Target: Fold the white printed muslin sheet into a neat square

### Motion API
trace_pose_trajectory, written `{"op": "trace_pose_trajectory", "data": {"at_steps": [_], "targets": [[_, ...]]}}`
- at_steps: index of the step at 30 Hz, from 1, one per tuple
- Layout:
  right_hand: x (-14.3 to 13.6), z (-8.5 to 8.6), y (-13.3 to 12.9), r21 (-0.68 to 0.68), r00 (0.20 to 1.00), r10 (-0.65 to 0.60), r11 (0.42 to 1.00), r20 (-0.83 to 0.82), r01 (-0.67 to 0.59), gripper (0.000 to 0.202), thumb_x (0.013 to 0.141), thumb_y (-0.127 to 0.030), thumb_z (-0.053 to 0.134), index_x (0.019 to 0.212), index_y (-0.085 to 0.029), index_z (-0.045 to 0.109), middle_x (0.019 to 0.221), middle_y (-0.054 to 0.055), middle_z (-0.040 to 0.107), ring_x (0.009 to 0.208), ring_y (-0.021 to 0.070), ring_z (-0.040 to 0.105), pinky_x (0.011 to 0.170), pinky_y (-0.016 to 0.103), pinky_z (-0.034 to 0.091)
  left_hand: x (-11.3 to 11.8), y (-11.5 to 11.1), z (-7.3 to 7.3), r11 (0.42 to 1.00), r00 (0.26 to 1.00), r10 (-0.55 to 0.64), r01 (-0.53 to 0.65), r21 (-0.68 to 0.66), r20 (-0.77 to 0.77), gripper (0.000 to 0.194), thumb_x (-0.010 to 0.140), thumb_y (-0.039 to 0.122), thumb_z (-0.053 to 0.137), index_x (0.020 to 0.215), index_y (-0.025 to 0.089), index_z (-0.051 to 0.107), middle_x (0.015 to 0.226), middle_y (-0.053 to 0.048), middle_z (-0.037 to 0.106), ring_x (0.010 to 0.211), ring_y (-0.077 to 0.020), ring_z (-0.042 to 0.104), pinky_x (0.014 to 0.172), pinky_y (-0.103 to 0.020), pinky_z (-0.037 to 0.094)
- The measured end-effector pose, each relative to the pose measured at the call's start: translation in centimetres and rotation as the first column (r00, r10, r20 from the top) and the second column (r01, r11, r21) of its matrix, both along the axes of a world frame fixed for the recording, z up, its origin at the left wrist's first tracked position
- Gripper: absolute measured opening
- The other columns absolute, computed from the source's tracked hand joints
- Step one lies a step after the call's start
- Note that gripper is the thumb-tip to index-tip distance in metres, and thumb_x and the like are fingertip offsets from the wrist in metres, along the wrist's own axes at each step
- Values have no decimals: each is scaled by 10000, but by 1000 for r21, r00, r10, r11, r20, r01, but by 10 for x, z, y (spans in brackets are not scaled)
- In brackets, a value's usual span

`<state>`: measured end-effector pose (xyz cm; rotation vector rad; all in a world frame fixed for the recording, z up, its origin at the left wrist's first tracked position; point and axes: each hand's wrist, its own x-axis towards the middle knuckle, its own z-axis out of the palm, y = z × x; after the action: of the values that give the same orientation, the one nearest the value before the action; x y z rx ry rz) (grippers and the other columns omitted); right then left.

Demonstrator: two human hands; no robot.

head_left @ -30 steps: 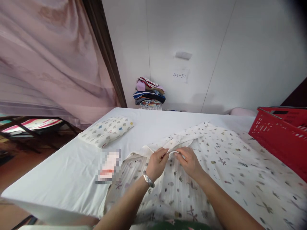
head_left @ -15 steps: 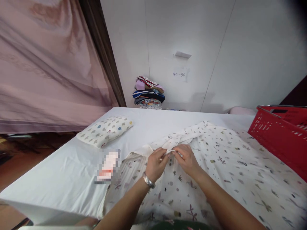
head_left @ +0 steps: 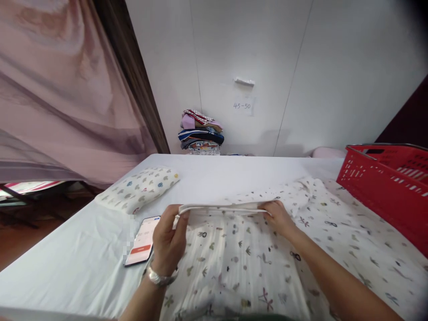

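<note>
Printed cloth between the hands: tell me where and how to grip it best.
Probably pinch the printed cloth by its white edge, left hand coming from the left, right hand from the right. That edge runs nearly straight between them, and the soft, creased fabric likely needs two holds set apart.

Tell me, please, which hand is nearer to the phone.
Left. The left hand is close beside the phone, to its right, holding the patterned cloth; the right hand is farther off to the right, also holding the patterned cloth.
</note>
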<state>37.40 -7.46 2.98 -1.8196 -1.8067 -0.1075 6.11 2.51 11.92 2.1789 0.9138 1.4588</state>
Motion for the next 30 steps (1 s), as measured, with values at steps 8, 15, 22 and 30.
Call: {"op": "trace_pose_trajectory", "data": {"at_steps": [8, 15, 22, 30], "targets": [[3, 31, -47, 69, 990, 36, 997, 139, -46, 248, 865, -213, 386, 983, -217, 604, 936, 75, 632, 888, 204, 530, 779, 364, 370, -7, 6, -8, 991, 991, 130, -130, -33, 15, 138, 812, 289, 469, 742, 181, 520, 636, 32, 487, 600, -95, 445, 577, -204, 370], [-9, 37, -56, 183, 974, -153, 976, 169, 121, 241, 858, -225, 402, 919, -229, 636, 1284, 90, 450, 1213, 289, 335, 932, 488, 297, -9, 4, -2, 984, 984, 177, -177, -11, 5, 145, 806, 307, 480, 744, 183, 525, 612, 43, 457, 563, -88, 413, 551, -206, 358], [-3, 44, -45, 21, 993, -7, 1000, 119, 4, 227, 852, -226, 408, 871, -244, 633, 1229, 68, 498, 1232, 273, 320, 970, 524, 247, -19, 3, 5, 980, 989, 143, -145, 134, 28, 111, 793, 277, 490, 797, 181, 546, 770, -10, 540, 705, -125, 497, 682, -247, 402], [7, 67, -41, -33, 993, 98, 995, 68, -96, 205, 836, -203, 436, 837, -234, 639, 921, 64, 596, 914, 206, 520, 812, 390, 394, -14, 10, 5, 988, 984, 125, -136, -80, -128, 161, 804, 317, 482, 715, 186, 514, 569, 50, 446, 542, -90, 417, 522, -199, 346]]}}
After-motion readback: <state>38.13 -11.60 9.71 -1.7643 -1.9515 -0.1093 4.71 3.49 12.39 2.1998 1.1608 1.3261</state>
